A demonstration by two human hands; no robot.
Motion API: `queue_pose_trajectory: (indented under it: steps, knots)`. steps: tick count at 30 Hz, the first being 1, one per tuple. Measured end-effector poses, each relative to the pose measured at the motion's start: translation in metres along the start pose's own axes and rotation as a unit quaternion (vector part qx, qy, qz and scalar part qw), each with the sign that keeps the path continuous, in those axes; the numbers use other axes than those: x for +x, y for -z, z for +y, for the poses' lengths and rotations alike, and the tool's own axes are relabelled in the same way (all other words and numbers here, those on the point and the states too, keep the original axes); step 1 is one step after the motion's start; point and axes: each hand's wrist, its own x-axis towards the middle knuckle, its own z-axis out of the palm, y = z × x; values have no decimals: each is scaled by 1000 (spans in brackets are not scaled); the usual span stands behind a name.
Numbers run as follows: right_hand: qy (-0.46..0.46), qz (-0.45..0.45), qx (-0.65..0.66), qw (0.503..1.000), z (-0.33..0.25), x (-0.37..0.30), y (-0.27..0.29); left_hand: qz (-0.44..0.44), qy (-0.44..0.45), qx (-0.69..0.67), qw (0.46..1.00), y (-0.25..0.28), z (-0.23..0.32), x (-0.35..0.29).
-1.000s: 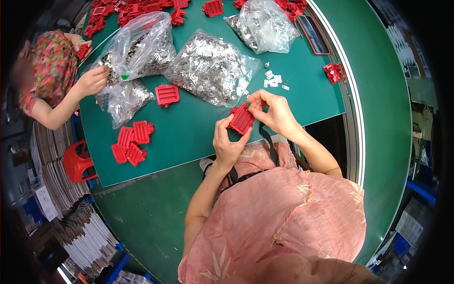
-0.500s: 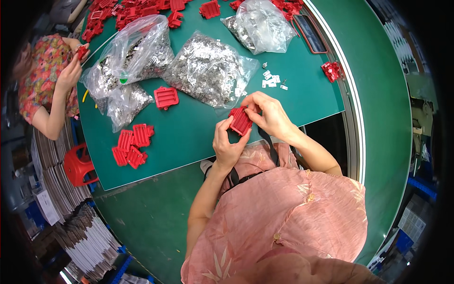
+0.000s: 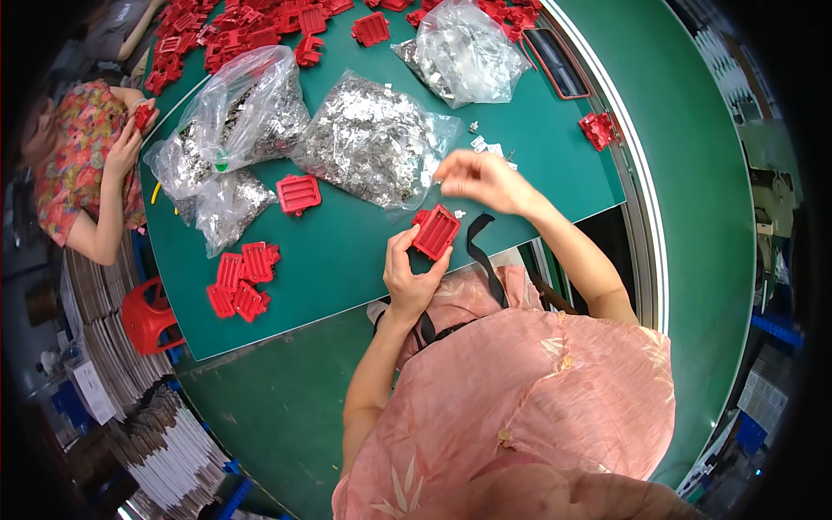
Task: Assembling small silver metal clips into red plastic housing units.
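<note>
In my left hand (image 3: 411, 276) is a red plastic battery-holder-like housing (image 3: 436, 232) with long parallel slots, gripped by its lower left side between thumb and fingers. Beside its upper right edge shows a small metal piece (image 3: 459, 213); whether it is fixed to the housing cannot be made out. My right hand (image 3: 487, 180) is raised away from the housing, with its fingers bent and smeared by motion, so anything between them is hidden. Close behind it lie several small metal clips (image 3: 490, 149) on the green table (image 3: 364, 260).
Clear bags of metal pieces (image 3: 368, 143) stand across the table's middle. Red housings lie at left (image 3: 241, 279), singly (image 3: 299, 194), and heaped at the back (image 3: 251, 30). A phone (image 3: 556, 62) rests near the right rail. At far left, a person (image 3: 91, 165) holds a red part.
My right hand has let go of the housing and moved up toward the loose clips. The left hand keeps hold of the housing. The view has shifted slightly.
</note>
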Motion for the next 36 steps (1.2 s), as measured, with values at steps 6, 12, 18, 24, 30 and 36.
queue_pose_trajectory:
  steps: [6, 12, 18, 24, 30, 36]
  knots:
    - [210, 117, -351, 905, -18, 27, -15, -3, 12, -2, 1000, 1, 0, 0]
    - [161, 288, -406, 852, -15, 30, 40, 5, 39, -8, 999, 0, -3, -5]
    - [146, 197, -468, 849, 18, 26, 82, -7, 10, -10, 1000, -2, 1, 0]
    - [152, 130, -500, 843, 21, 37, 69, -13, 28, -5, 999, 0, 0, 0]
    - [141, 177, -347, 910, 21, 29, 70, -8, 24, -6, 1000, 2, -2, -1]
    - [110, 204, -322, 918, 20, 22, 74, -13, 18, -10, 1000, 2, -2, -2]
